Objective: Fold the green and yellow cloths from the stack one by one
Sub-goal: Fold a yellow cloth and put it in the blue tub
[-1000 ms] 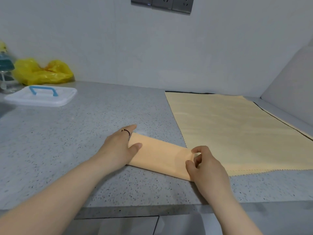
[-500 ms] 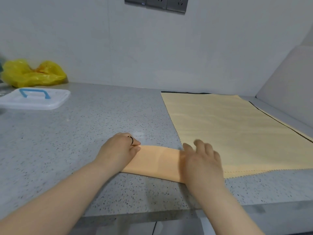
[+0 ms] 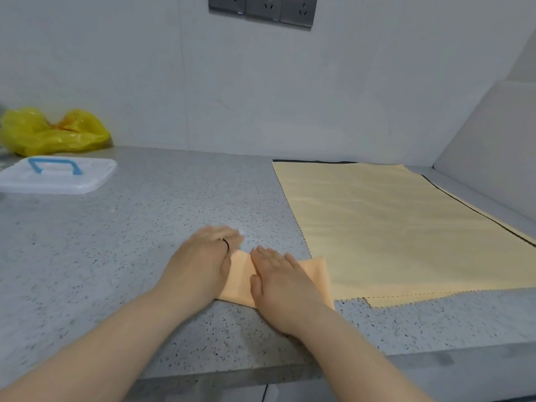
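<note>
**Strip folded shorter, both palms pressing**

The folded yellow cloth (image 3: 317, 275) is shorter than a second ago. It lies near the countertop (image 3: 130, 242) front, its right end overlapping the stack (image 3: 391, 227). My right hand (image 3: 281, 282) has dropped its pinch. It and the left hand (image 3: 203, 262) now press flat, fingers straight. I judge this cloth nearly done.

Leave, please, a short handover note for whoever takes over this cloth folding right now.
Left hand: flat on the left end of the folded cloth, fingers blurred.
Right hand: flat, pressing the cloth's middle.
The cloth lies on the counter, its right end at the near-left corner of the stack of flat yellow cloths.
Done: this cloth is folded into a small strip.
Left: set it aside, then fold the stack, dark-edged cloth underneath included.
</note>
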